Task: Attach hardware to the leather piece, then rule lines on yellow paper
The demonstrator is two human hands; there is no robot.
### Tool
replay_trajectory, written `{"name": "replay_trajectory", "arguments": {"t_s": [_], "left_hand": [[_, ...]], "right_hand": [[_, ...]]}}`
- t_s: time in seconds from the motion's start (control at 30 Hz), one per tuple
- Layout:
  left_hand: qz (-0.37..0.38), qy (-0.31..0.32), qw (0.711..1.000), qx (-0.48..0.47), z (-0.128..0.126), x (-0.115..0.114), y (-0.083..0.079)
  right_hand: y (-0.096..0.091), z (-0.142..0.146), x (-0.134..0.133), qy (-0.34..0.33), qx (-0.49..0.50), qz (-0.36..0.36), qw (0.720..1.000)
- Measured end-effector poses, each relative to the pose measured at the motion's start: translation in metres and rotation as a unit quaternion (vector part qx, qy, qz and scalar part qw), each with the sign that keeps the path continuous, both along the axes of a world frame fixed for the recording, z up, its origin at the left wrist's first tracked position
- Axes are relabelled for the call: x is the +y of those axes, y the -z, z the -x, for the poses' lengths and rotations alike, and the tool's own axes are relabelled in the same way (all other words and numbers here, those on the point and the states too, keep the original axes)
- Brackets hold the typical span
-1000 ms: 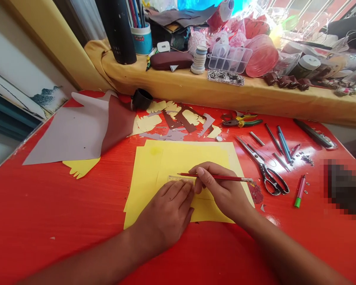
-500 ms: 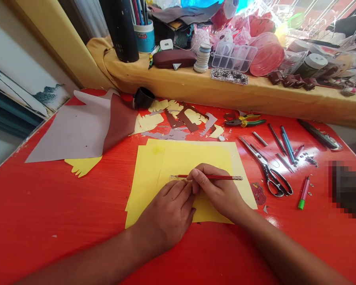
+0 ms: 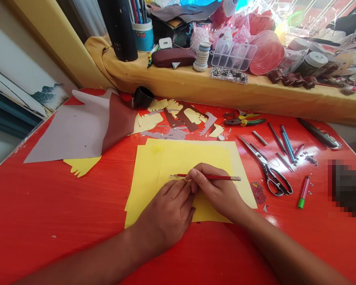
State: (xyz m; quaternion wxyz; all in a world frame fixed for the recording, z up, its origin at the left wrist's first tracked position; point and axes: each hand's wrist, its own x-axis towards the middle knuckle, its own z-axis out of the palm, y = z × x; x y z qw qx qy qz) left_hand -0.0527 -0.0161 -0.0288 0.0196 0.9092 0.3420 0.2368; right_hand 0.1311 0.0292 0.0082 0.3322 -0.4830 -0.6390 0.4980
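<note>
My right hand [image 3: 215, 188] is closed round a red pencil [image 3: 207, 176] with a white eraser end. The pencil lies almost level, its tip to the left and the eraser to the right. My left hand [image 3: 169, 206] rests on yellow sheets [image 3: 148, 170], its fingers stretched out close together and their tips touching my right hand. A small clear strip with dark marks, perhaps a ruler [image 3: 175, 177], shows beyond my left fingertips by the pencil tip; most of it is hidden under the hands.
On the red table [image 3: 62, 209], scissors [image 3: 267, 166], pliers [image 3: 245, 120] and a pink-green pen [image 3: 303, 192] lie to the right. Cut scraps [image 3: 190, 116] and a black cup [image 3: 143, 97] are at the back. A grey-brown sheet [image 3: 74, 126] lies left. Behind runs a cluttered ledge [image 3: 178, 81].
The whole view has shifted very slightly. Both hands and the pencil keep nearly the same place on the yellow sheets.
</note>
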Motion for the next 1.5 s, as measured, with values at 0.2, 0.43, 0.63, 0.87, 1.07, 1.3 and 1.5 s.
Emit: {"name": "replay_trajectory", "arguments": {"t_s": [0.2, 0.43, 0.63, 0.87, 1.07, 1.3, 1.5], "left_hand": [[-0.001, -0.001, 1.000, -0.001, -0.001, 0.000, 0.000], [0.005, 0.000, 1.000, 0.008, 0.000, 0.000, 0.000], [0.007, -0.007, 1.000, 0.025, 0.001, -0.001, 0.001], [-0.012, -0.002, 0.999, 0.039, 0.001, 0.000, 0.002], [-0.016, -0.002, 0.998, 0.053, 0.002, 0.000, 0.002], [-0.015, -0.001, 0.998, 0.056, 0.001, 0.001, 0.002], [-0.011, 0.002, 0.998, 0.061, 0.003, 0.000, 0.002]], "right_hand": [[0.000, -0.001, 0.000, -0.013, -0.007, -0.012, 1.000], [-0.005, -0.005, 0.004, -0.037, -0.037, -0.014, 0.999], [-0.009, -0.018, 0.004, -0.022, -0.050, -0.008, 0.998], [-0.007, -0.041, -0.003, 0.003, -0.058, 0.018, 0.998], [-0.010, -0.060, -0.006, 0.022, -0.079, 0.027, 0.996], [-0.012, -0.080, -0.011, 0.042, -0.083, 0.035, 0.995], [-0.012, -0.093, -0.014, 0.058, -0.082, 0.041, 0.994]]}}
